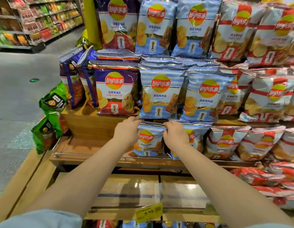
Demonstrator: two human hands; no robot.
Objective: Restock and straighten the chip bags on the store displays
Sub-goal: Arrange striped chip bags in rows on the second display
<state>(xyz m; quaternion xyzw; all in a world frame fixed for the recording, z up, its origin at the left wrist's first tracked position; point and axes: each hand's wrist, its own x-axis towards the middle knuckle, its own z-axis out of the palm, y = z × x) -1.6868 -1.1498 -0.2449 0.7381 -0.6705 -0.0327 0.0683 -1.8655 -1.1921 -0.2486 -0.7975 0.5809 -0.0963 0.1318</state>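
A light-blue chip bag [150, 142] stands upright on the lower wooden shelf [87, 148] of a tiered display. My left hand [126, 130] grips its top left corner. My right hand [175, 134] pinches its top edge at the right, partly covering a second light-blue bag [196, 139] beside it. On the tier above stand two more light-blue bags [161, 94] and a purple garlic-butter bag [115, 91]. Red-and-white bags [225, 142] fill the right side of every tier.
Green chip bags [50, 112] lean at the display's left end. A metal rail [93, 155] runs along the lower shelf's front. A yellow price tag [148, 212] hangs on the edge below. The aisle floor [19, 76] and other stocked shelves lie to the left.
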